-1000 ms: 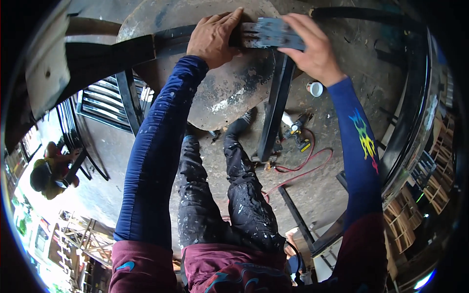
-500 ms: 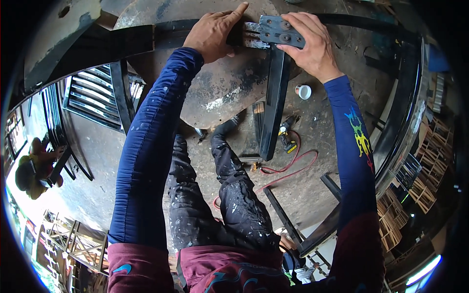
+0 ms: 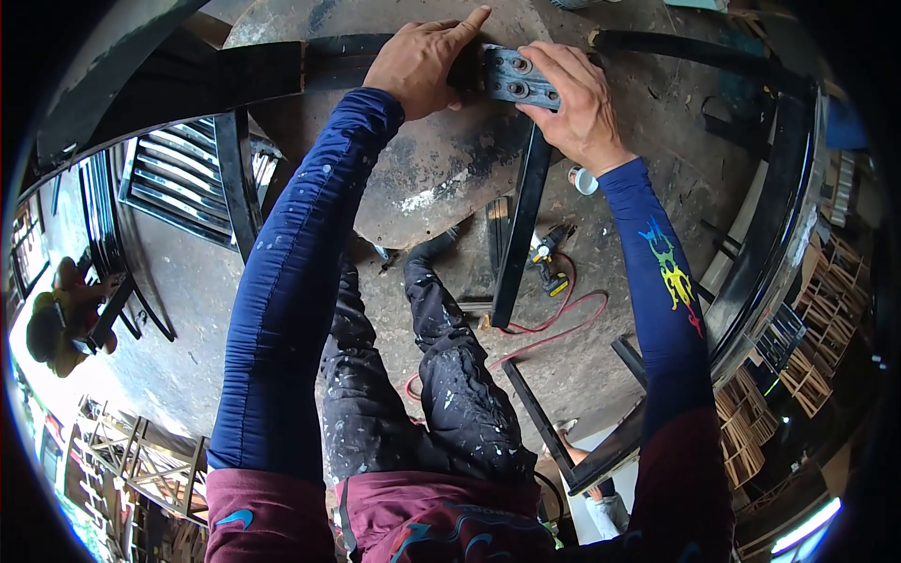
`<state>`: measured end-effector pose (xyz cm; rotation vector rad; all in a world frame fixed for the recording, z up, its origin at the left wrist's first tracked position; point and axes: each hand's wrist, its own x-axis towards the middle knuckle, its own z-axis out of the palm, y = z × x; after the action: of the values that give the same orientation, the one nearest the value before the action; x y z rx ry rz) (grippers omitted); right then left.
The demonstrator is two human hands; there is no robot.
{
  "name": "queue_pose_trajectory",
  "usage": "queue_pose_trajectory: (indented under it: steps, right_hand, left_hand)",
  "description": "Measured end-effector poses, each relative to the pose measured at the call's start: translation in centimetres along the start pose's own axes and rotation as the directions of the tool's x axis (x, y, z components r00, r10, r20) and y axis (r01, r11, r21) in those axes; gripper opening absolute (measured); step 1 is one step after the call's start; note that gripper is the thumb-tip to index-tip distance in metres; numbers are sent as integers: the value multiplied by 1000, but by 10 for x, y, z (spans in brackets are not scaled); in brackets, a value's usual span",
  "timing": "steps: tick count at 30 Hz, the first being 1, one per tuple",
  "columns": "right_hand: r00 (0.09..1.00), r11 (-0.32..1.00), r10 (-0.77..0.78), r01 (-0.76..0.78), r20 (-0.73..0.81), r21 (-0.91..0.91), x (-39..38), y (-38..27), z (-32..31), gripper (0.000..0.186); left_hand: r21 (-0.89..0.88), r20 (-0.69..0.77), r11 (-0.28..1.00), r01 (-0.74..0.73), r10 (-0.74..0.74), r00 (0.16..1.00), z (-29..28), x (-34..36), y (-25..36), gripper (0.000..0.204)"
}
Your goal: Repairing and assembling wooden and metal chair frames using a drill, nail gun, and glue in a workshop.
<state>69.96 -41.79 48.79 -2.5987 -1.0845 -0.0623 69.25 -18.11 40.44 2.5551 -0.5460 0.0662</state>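
Observation:
My left hand [image 3: 418, 68] is wrapped round the end of a curved black bar [image 3: 347, 64], one finger stretched out past it. My right hand [image 3: 577, 105] grips a grey metal plate [image 3: 502, 77] with several bolts in it, held against the bar's end. Whether the plate sits flush cannot be made out. Below the plate a black leg [image 3: 522, 220] runs down toward me; its upper end is partly hidden by the plate and my right fingers.
A round worn tabletop [image 3: 422, 178] lies under the bar. A yellow and black cordless drill [image 3: 549, 263] rests on the floor by a red hose [image 3: 587, 310]. A white cup [image 3: 584, 180] stands near my right wrist. Another person [image 3: 70, 314] works at far left.
My right hand has moved a little left with the plate, which now covers the slotted bar end. The black leg's upper end has swung right. My left hand has shifted slightly right.

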Motion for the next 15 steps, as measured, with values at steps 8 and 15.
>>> queue_pose_trajectory:
  steps: [8,15]
  right_hand:
    - [998,999,33,-32,-50,28,4,12,-5,68]
    - [1000,999,-12,13,-19,34,11,10,-3,69]
  left_hand:
    - [28,44,999,19,-20,999,5,1,-2,123]
    - [20,39,1000,18,-19,999,2,0,0,122]
